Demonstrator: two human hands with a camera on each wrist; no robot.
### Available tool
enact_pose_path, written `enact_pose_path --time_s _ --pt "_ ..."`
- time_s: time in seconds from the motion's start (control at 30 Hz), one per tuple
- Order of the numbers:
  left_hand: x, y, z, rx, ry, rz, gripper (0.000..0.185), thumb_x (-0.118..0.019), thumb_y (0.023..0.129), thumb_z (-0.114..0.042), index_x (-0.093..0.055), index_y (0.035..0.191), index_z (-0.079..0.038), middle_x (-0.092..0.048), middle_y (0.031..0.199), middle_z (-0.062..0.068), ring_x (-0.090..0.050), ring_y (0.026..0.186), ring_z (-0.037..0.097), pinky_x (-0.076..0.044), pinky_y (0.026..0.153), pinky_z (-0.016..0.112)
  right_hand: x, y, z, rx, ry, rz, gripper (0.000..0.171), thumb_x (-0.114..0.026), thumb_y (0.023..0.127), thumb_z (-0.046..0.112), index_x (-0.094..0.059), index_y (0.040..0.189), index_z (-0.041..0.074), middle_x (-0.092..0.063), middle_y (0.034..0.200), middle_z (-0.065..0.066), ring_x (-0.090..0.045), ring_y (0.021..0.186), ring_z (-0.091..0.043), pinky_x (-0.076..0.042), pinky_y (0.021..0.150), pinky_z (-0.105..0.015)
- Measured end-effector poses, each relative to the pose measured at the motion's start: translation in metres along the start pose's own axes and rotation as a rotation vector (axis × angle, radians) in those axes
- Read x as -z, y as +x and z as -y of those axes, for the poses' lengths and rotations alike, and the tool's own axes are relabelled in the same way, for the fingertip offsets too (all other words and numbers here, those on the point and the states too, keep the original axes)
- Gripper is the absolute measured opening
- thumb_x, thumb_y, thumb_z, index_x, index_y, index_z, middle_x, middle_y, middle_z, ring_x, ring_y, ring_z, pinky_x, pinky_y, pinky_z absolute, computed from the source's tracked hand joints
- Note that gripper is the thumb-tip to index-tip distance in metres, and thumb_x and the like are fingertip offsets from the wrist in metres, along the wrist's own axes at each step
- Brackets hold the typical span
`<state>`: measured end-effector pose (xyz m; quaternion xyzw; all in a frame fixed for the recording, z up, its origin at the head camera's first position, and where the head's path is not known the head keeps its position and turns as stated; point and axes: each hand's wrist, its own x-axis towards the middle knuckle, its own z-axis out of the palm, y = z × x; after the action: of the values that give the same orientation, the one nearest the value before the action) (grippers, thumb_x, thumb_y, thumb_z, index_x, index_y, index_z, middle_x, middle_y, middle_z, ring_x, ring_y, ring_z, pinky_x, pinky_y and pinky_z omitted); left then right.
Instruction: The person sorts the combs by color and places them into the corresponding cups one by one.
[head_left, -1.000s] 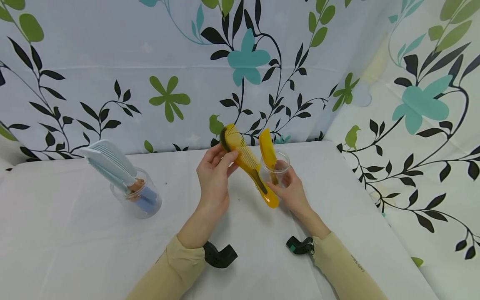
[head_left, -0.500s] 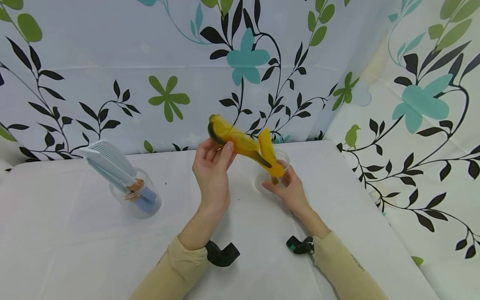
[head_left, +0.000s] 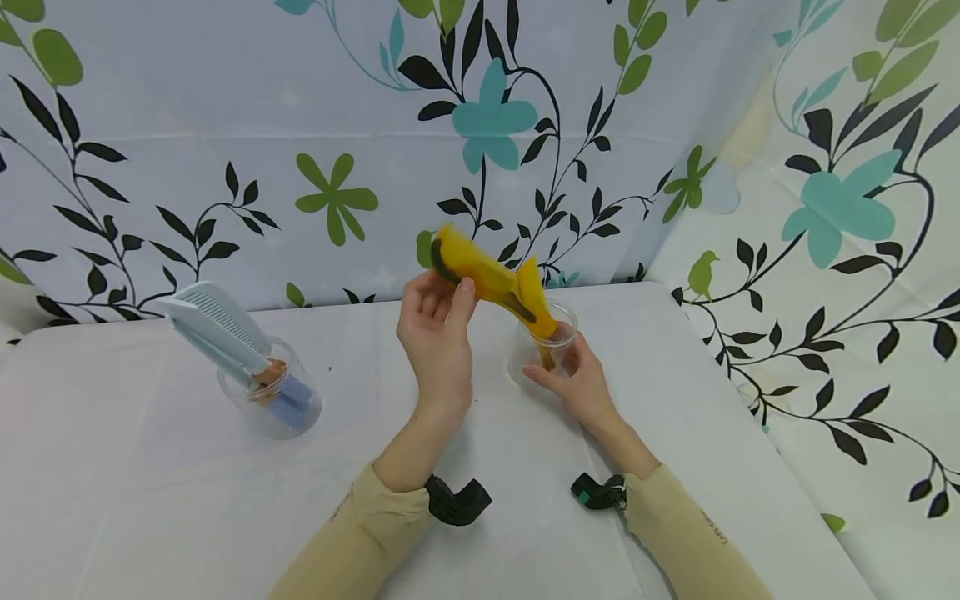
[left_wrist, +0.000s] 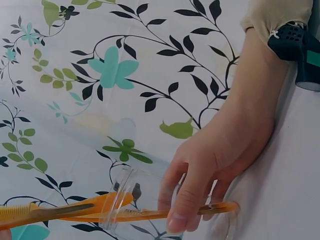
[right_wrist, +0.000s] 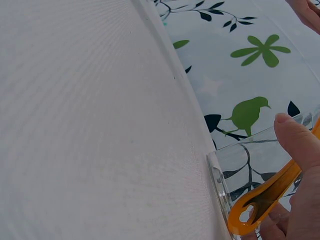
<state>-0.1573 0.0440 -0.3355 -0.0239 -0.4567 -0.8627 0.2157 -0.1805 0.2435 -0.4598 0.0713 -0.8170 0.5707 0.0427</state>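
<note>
My left hand [head_left: 442,307] pinches the toothed end of a yellow comb [head_left: 480,277] and holds it slanted down to the right, with the handle tip at the mouth of a clear plastic cup [head_left: 525,358]. A second yellow comb [head_left: 534,287] stands in that cup. My right hand [head_left: 573,371] grips the cup on the white table [head_left: 150,483]. In the left wrist view the right hand [left_wrist: 215,160] wraps the cup [left_wrist: 125,197], and a comb [left_wrist: 50,212] crosses it. The right wrist view shows the cup [right_wrist: 235,165] with an orange comb handle [right_wrist: 260,200] inside.
A clear jar [head_left: 273,400] at the left of the table holds pale blue combs [head_left: 213,325] leaning left. Floral curtains [head_left: 225,125] close off the back and the right side. The table edge runs along the right.
The left hand has swung the yellow comb from a steep slant between the hands up and to the right. Its handle now points into the cup. The right hand has stayed on the cup.
</note>
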Motion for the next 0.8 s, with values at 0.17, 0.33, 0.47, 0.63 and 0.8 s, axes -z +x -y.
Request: enact_pose_path --time_s 0.17,0.33,0.47,0.63,0.8 --pt "0.0 -0.003 0.005 -0.018 0.076 0.056 0.025 -0.066 0.095 -0.004 -0.056 0.117 -0.001 -0.064 0.12 0.015 -0.064 0.109 0.023 -0.054 0.097 0.033 0.0 -0.002 0.013 -0.038 -0.003 0.008 0.075 -0.078 0.088 0.023 -0.037 0.151 0.019 -0.046 0.151 -0.008 -0.04 0.143 -0.029 -0.028 0.121 -0.048" --pt "0.002 -0.005 0.011 -0.022 0.14 0.095 0.026 -0.066 0.095 -0.006 -0.058 0.119 0.0 -0.066 0.12 0.016 -0.065 0.11 0.023 -0.055 0.096 0.032 0.001 -0.01 0.037 -0.038 0.011 0.022 0.072 -0.077 0.089 0.018 -0.038 0.15 0.014 -0.046 0.151 -0.011 -0.039 0.143 -0.031 -0.027 0.121 -0.048" --pt "0.004 -0.007 0.015 -0.009 0.197 0.109 0.027 -0.067 0.095 -0.007 -0.06 0.12 0.0 -0.068 0.119 0.014 -0.067 0.109 0.022 -0.055 0.095 0.03 0.001 -0.01 0.037 -0.018 0.025 0.028 0.071 -0.076 0.089 0.015 -0.039 0.149 0.014 -0.046 0.15 -0.011 -0.038 0.144 -0.031 -0.026 0.122 -0.05" --pt "0.005 -0.008 0.02 0.029 0.196 0.129 0.026 -0.067 0.095 -0.008 -0.061 0.118 0.0 -0.068 0.116 0.016 -0.069 0.107 0.024 -0.057 0.091 0.03 0.001 -0.01 0.036 -0.003 0.039 0.025 0.071 -0.076 0.088 0.013 -0.039 0.149 0.013 -0.047 0.15 -0.011 -0.038 0.144 -0.032 -0.025 0.122 -0.05" --pt "0.004 -0.009 0.024 0.063 0.181 0.144 0.027 -0.068 0.094 -0.008 -0.061 0.119 0.001 -0.067 0.116 0.017 -0.068 0.107 0.025 -0.058 0.089 0.031 0.0 -0.009 0.034 0.001 0.052 0.017 0.072 -0.077 0.088 0.012 -0.039 0.149 0.011 -0.046 0.15 -0.012 -0.04 0.143 -0.032 -0.025 0.121 -0.051"
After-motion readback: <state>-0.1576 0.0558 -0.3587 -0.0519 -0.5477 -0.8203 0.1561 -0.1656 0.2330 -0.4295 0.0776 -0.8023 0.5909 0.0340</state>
